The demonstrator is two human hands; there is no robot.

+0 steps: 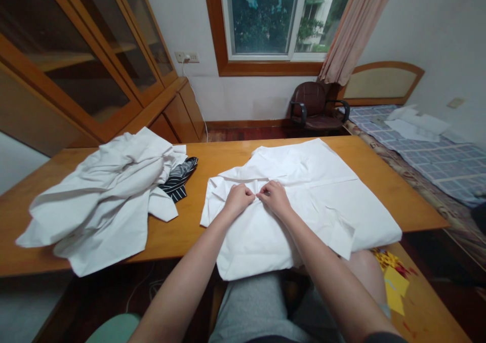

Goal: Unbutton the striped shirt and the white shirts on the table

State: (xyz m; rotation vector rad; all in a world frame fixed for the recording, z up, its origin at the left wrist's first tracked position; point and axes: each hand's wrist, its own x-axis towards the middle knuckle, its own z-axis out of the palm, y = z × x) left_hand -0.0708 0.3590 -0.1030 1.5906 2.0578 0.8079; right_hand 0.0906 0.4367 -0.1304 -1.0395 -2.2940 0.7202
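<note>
A white shirt [326, 191] lies spread on the wooden table, its lower edge hanging over the front side above my lap. Near its collar end, my left hand [240, 198] pinches the cloth between thumb and fingers. Close beside it, my right hand [274, 196] also pinches the fabric, the fingertips of both hands almost meeting. Whether a button sits between them is too small to tell. One sleeve end droops towards my right knee.
Rumpled white garments [114, 191] are heaped on the left of the wooden table [205, 237], with a black striped cloth [180, 178] beside them. Yellow pieces [395, 287] lie on a surface at lower right. Beyond stand a brown armchair [313, 105] and a bed [429, 151].
</note>
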